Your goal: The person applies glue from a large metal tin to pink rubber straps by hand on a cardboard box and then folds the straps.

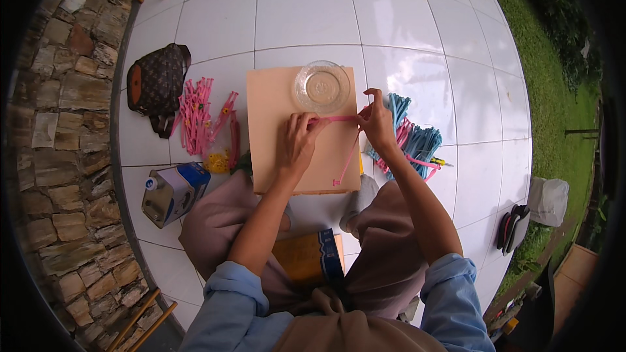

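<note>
While pink strap (338, 118) spans right half of worktop (270, 94), left hand (300, 141) pinches it at left, fingers nearly closed; right hand (378, 124) pinches at right, one finger raised, apparently keeping it taut. Thin tail (351, 156) runs nearward. Glass dish (322, 88) just beyond. Pink straps (194, 117) left, blue straps (424, 145) right on tiled floor (303, 16), presumably for easy reach.

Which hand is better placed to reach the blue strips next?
Right, probably: the right hand is nearer the blue strips; the left hand is farther off, over the board. Both hold the pink strip.
</note>
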{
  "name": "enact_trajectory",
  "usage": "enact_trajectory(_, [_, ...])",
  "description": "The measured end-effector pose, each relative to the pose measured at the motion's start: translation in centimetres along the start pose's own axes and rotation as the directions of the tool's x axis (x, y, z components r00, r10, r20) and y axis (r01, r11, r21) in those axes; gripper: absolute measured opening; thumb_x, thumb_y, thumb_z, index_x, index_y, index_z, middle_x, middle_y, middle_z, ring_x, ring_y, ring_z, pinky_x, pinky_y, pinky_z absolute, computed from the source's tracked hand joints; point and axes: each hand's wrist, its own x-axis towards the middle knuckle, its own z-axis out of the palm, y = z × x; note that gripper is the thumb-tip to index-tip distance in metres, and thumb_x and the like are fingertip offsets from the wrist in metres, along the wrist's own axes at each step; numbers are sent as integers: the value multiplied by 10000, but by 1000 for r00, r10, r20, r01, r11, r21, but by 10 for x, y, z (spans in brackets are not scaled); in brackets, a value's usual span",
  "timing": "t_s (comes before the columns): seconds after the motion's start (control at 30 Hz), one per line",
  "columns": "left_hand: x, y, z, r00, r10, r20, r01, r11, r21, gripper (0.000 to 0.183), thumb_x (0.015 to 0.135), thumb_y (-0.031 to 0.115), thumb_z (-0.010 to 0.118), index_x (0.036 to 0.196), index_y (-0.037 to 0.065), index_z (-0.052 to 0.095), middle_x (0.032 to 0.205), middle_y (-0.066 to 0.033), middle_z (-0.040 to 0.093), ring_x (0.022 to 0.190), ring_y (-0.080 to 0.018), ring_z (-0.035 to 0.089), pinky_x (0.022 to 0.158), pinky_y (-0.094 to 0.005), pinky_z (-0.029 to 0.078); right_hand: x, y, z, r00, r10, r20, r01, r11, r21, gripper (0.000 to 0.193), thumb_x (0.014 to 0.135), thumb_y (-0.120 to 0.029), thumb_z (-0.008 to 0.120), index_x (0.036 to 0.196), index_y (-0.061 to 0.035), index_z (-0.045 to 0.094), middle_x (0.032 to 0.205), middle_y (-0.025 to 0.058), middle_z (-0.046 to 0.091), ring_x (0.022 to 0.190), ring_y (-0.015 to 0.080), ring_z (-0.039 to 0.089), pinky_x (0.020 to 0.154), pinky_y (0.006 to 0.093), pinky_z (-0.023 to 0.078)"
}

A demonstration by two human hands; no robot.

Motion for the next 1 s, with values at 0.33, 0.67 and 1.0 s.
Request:
enact_trajectory(0.33, [2,6,-3,998,-14,66,8,995,95,354,691,29,591,1015,169,620,909,-9,507,882,-203,495,764,-356,419,-5,22,-15,993,-44,111,38,998,58,527,696,-21,714,1127,-49,413,792,99,628,701,163,643,620,265,531])
enact_trajectory(0.67, [2,2,4,1000,21,5,-21,996,86,342,693,32,595,999,180,621,865,-9,482,838,-203,483,738,-343,424,-2,17,-14,994,49,102,-64,988,143,550,642,68,640,1123,-46,398,838,121,635,685,216,655,609,302,534])
enact_trajectory(1.0, [3,-1,-1,999,36,27,-38,996,78,400,683,-34,573,1006,190,649,852,0,505,820,-194,505,740,-333,450,-13,22,-15,992,-73,103,46,968,246,450,692,49,662,1075,-28,439,867,113,633,721,197,655,631,294,536])
